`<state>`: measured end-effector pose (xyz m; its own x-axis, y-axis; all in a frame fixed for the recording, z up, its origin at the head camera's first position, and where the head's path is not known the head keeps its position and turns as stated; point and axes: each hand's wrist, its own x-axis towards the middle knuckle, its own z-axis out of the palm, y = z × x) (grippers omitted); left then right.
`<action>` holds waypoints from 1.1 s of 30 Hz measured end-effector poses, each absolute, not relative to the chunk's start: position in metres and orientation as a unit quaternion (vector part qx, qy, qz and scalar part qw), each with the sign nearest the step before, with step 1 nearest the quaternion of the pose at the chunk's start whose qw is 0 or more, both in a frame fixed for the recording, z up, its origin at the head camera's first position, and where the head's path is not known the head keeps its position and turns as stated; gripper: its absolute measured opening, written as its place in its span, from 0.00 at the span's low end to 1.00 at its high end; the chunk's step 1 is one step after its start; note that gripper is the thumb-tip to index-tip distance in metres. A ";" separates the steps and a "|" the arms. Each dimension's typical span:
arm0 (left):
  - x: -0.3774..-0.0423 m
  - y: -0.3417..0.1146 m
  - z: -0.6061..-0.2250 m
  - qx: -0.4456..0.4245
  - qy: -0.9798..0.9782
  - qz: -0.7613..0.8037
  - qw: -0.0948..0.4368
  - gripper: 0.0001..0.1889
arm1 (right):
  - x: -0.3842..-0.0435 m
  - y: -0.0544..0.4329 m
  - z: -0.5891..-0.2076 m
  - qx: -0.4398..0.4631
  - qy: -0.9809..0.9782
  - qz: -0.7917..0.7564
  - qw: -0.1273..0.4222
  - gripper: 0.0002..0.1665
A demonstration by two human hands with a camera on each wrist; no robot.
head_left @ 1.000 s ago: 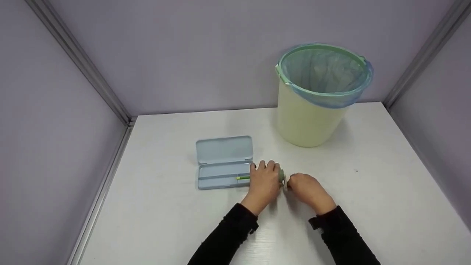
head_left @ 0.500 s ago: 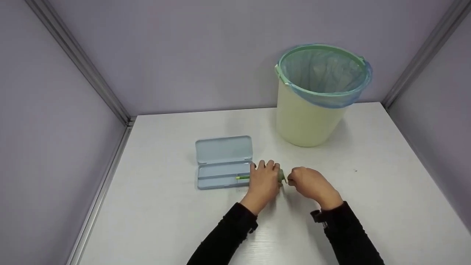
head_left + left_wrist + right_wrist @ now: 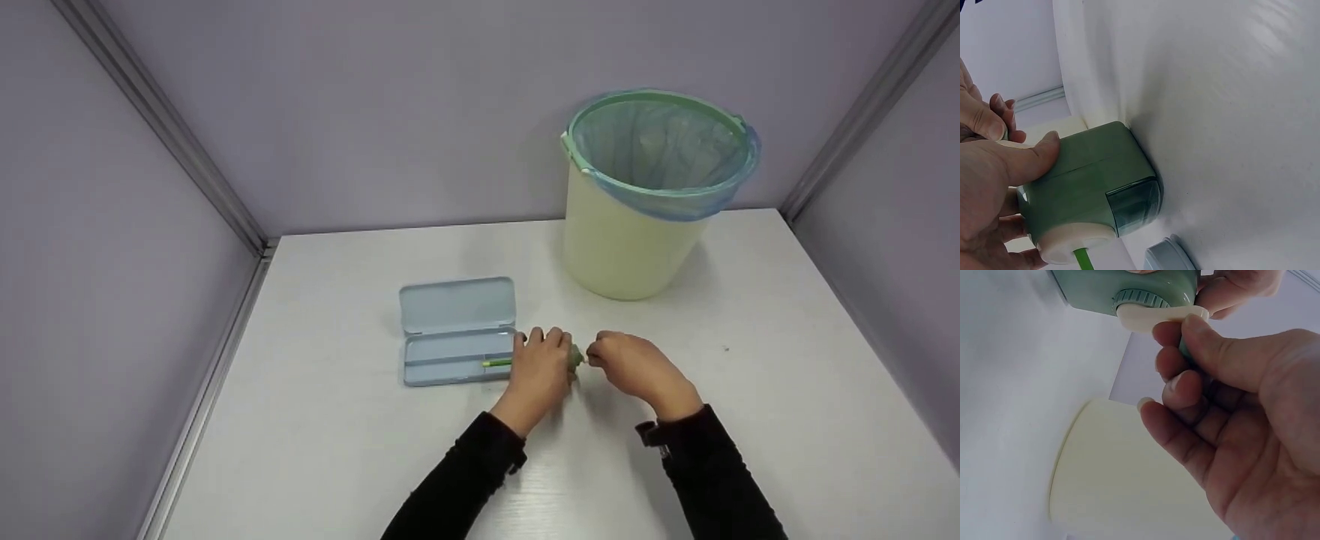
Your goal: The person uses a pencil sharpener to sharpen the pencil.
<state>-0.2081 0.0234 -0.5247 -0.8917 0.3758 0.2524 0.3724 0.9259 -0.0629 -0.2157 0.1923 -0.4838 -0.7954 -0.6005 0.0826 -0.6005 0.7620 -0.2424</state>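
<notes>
A green hand-crank pencil sharpener [image 3: 1089, 180] stands on the white table, most of it hidden behind my left hand [image 3: 541, 373] in the head view. That hand holds its body from above, with the thumb along one side. From the cream front of the sharpener sticks a green pencil [image 3: 1084, 260], whose other end [image 3: 495, 363] overlaps the pencil case in the head view. My right hand [image 3: 636, 371] pinches the green knob [image 3: 1185, 350] of the cream crank arm [image 3: 1154, 317] between thumb and fingers.
The light blue pencil case [image 3: 442, 347] lies with its lid [image 3: 457, 306] folded back, left of the sharpener. Behind and to the right stands a pale yellow bin [image 3: 626, 251] with a blue liner bag. Partition walls bound the table [image 3: 330, 442] at the back and sides.
My right hand has moved up and away from me as the crank turns, tilting at the wrist. The left hand, sharpener and pencil have stayed nearly in place.
</notes>
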 end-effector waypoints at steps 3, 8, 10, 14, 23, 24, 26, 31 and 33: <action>-0.208 0.024 -0.525 -0.196 -0.971 0.010 0.135 0.26 | -0.219 0.193 -0.483 -0.320 0.938 -0.131 -0.016 0.02; -0.210 0.024 -0.527 -0.198 -0.969 0.013 0.145 0.25 | -0.227 0.193 -0.482 -0.317 0.937 -0.143 -0.036 0.02; -0.210 0.023 -0.528 -0.197 -0.969 0.011 0.146 0.25 | -0.229 0.192 -0.482 -0.319 0.936 -0.141 -0.042 0.02; -0.211 0.022 -0.529 -0.194 -0.970 0.005 0.148 0.24 | -0.233 0.192 -0.483 -0.327 0.934 -0.137 -0.050 0.03; -0.212 0.022 -0.530 -0.197 -0.968 0.000 0.154 0.22 | -0.241 0.193 -0.485 -0.321 0.936 -0.130 -0.069 0.05; -0.211 0.022 -0.530 -0.197 -0.969 0.000 0.153 0.23 | -0.241 0.193 -0.485 -0.324 0.935 -0.126 -0.071 0.05; -0.211 0.021 -0.530 -0.195 -0.969 0.000 0.152 0.24 | -0.242 0.192 -0.485 -0.330 0.934 -0.116 -0.078 0.05; -0.211 0.022 -0.530 -0.198 -0.968 0.007 0.153 0.22 | -0.246 0.191 -0.488 -0.326 0.935 -0.101 -0.095 0.05; -0.211 0.022 -0.530 -0.200 -0.967 0.009 0.156 0.20 | -0.249 0.190 -0.490 -0.317 0.938 -0.101 -0.098 0.06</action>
